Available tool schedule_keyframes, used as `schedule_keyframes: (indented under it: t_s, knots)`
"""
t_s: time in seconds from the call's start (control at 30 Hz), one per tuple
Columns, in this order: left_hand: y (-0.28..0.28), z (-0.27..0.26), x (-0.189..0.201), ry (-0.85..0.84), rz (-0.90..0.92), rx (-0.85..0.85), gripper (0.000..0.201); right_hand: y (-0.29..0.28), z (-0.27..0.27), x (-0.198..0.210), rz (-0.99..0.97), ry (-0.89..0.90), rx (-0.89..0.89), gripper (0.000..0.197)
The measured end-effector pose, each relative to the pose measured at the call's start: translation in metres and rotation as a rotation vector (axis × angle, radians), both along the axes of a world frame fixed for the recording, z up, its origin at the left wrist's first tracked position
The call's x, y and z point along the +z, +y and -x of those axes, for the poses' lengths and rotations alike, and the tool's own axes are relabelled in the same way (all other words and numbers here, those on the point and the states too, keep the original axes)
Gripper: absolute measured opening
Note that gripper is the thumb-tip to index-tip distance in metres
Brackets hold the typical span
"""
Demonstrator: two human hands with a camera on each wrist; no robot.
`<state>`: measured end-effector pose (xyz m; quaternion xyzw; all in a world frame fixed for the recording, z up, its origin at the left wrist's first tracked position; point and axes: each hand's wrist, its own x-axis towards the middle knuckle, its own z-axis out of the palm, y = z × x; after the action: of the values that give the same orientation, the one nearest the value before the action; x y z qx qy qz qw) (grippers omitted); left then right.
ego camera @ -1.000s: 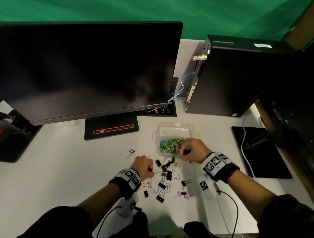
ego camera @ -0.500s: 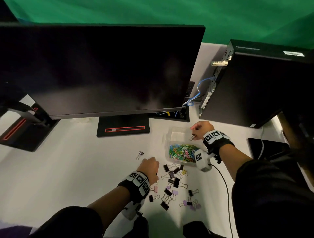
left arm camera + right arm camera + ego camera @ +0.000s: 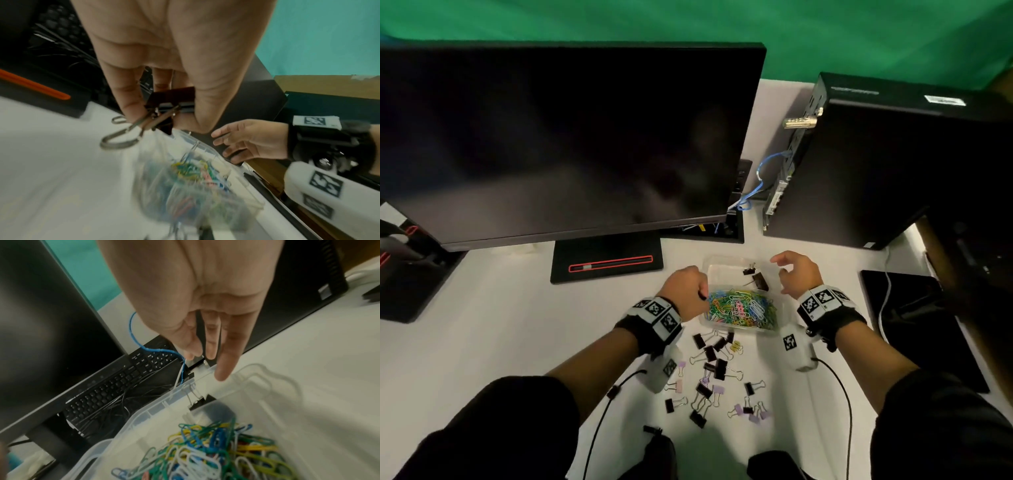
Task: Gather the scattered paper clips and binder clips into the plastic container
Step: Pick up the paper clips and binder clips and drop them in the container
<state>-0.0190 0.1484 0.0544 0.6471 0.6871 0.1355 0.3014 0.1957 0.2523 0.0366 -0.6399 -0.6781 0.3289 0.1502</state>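
A clear plastic container [image 3: 707, 274] sits on the white table, its near half full of coloured paper clips [image 3: 739, 306] and two black binder clips [image 3: 756, 278] at its far end. My left hand [image 3: 700, 294] hovers at the container's left rim and pinches black binder clips [image 3: 170, 104] between thumb and fingers. My right hand [image 3: 779, 270] is just right of the container with its fingers spread and holds nothing; in the right wrist view the fingertips [image 3: 222, 373] point at the container's far rim [image 3: 180, 387]. Several black, purple, pink and yellow binder clips [image 3: 714, 371] lie scattered nearer me.
A large dark monitor [image 3: 558, 137] on a black base [image 3: 606, 265] stands behind the container. A black computer tower [image 3: 887, 164] is at the back right, with a blue cable [image 3: 763, 178]. A keyboard [image 3: 123, 386] lies under the monitor, and a black pad [image 3: 914, 325] lies to the right.
My right hand has let go of its binder clips, which now lie in the container, and has opened. My left hand has come up from the pile to the container's left rim, holding clips.
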Motion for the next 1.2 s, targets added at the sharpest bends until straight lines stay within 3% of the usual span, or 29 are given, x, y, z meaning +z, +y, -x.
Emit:
schedule_keyframes:
  t_s: [0.23,0.43,0.6,0.67,0.77,0.83,1.03,1.2]
  knots:
    - [0.059,-0.037,0.006,-0.006,-0.133,-0.139,0.009,-0.032,-0.031,0.004,-0.015,0.009,-0.012,0.029]
    - [0.079,-0.053,-0.023,0.001,-0.095,-0.098,0.014,-0.073,-0.044,-0.004,0.023,0.009,0.192,0.017]
    - [0.073,-0.046,-0.035,0.025,-0.064,-0.087,0.024,-0.105,-0.048,-0.009,0.128,-0.068,0.375,0.020]
    - [0.066,-0.040,-0.029,0.019,-0.081,-0.105,0.025,-0.116,-0.048,-0.011,0.201,-0.168,0.478,0.035]
    - [0.045,-0.023,-0.018,0.008,-0.093,-0.091,0.026,-0.135,-0.045,-0.013,0.344,-0.243,0.559,0.086]
    - [0.023,-0.008,-0.013,0.037,-0.065,-0.064,0.028,-0.148,-0.043,-0.014,0.385,-0.247,0.571,0.106]
    - [-0.052,0.050,-0.024,0.181,0.180,0.080,0.055,-0.163,-0.029,-0.029,0.324,-0.160,0.574,0.125]
    - [-0.102,0.079,-0.033,0.232,0.406,0.053,0.099,-0.156,-0.010,-0.038,0.268,-0.158,0.574,0.136]
